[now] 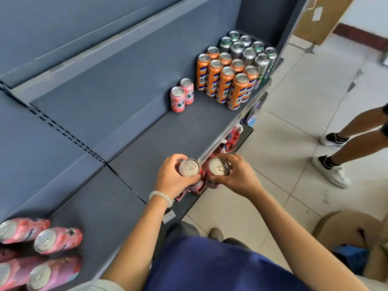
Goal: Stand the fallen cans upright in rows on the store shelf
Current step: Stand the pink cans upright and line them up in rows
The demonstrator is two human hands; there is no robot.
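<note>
Each hand grips one pink aluminium can by its top, upright over the near edge of the grey metal shelf point(159, 131) — left hand point(172, 177) on the left can point(189, 167), right hand point(237, 175) on the right can point(218, 166). Next, I judge: carry them far-right beside the two standing pink cans point(181, 94). Both held cans' bodies are mostly hidden; the fallen pink cans point(39, 248) near-left are cut off.

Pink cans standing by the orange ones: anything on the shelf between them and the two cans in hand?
Nothing: in the head view the shelf is bare from the two upright pink cans to the held cans.
</note>
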